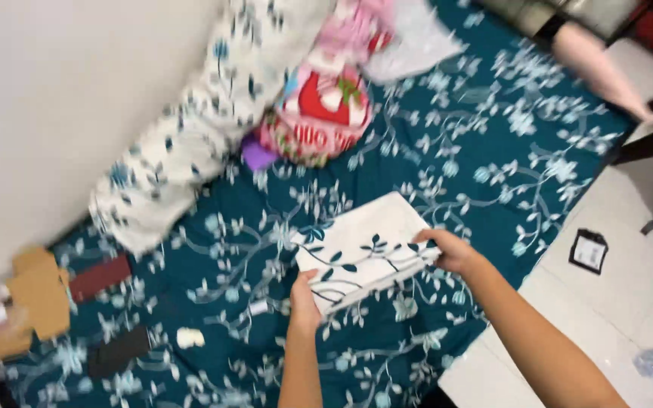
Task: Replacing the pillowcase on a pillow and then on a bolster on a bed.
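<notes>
White cloth printed with dark leafy sprigs, folded into a flat rectangle (363,251), lies on the teal flowered bedspread (493,151) close to the bed's near edge, about midway along it. The left hand (304,298) is closed on the cloth's near corner, thumb on top and the fingers apparently tucked beneath, while the right hand (447,249) pinches the corner at the far right, so the two hands sit well apart with the fold stretched between them. To handle this well, I judge both grips should stay on the stacked layers together, keeping the edges square and the cloth flat on the bedspread so that the layers do not slide out of line. Toward the wall edge of the bed lies a long white pillow with blue flowers (198,121), and beside it a pink and red cushion (319,113) with a small purple thing (257,155) touching its lower side. At the left end sit a brown cardboard piece (35,298), a dark red flat item (100,277), a black flat item (119,351) and a small pale object (189,337). The whole view is smeared by motion, so prints and small items are hard to read; the fingers under the cloth are hidden, and a black-framed square (589,251) on the pale floor cannot be identified.
</notes>
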